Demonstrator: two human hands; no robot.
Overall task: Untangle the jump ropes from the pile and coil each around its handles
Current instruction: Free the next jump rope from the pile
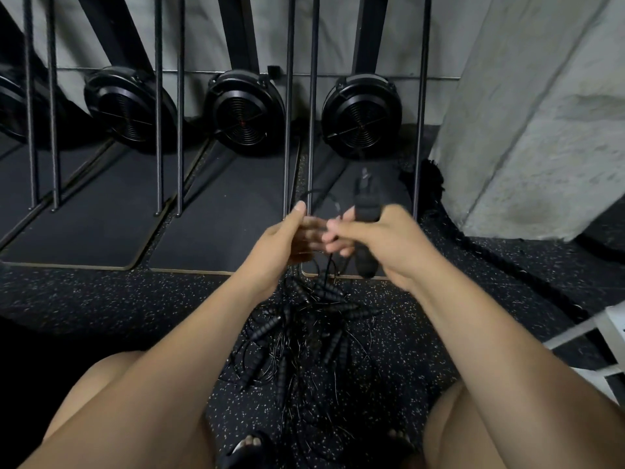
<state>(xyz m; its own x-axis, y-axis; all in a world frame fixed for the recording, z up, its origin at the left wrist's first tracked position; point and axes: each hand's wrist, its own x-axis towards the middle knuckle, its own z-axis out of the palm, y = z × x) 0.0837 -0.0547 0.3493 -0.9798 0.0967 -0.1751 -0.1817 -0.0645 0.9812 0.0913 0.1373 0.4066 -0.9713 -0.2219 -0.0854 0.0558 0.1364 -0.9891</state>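
A tangled pile of black jump ropes (pixel 304 336) with ribbed handles lies on the speckled floor between my knees. My right hand (pixel 382 242) grips a pair of black jump-rope handles (pixel 365 231) held upright above the pile. A thin black cord (pixel 318 198) loops up from them and hangs down toward the pile. My left hand (pixel 287 242) is raised beside the right, thumb up, fingers reaching to the cord near the handles; whether it pinches the cord is blurred.
Upright rowing machines with black round fan housings (pixel 362 116) stand on black mats (pixel 223 211) ahead, behind vertical metal bars (pixel 289 106). A concrete pillar (pixel 527 113) rises at right, with a thick black battle rope (pixel 507 265) along its base. My sandalled feet (pixel 250 448) are below.
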